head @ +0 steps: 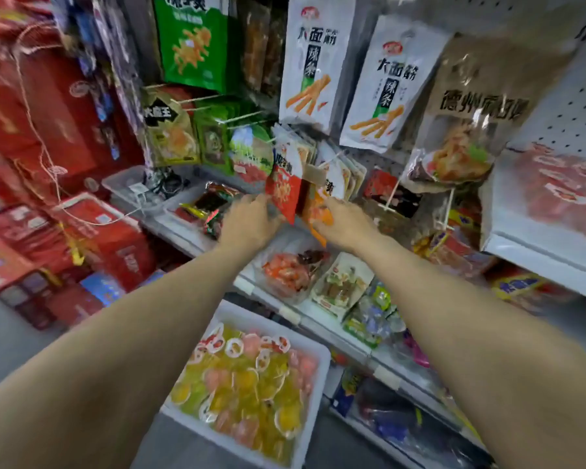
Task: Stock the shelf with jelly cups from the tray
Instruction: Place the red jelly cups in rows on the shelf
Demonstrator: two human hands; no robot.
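Below both outstretched forearms the white tray (pixel 313 401) sits heaped with small jelly cups (pixel 244 384), likely light, slick-walled and best pinched by the rim, while the left hand (pixel 247 221) and right hand (pixel 342 225), fingers blurred, touch hanging snack packets (pixel 285 187).

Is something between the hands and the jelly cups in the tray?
Nothing visible blocks them. The jelly cups lie uncovered in the white tray, below both forearms. The left hand and right hand are up at the hanging snack packets.
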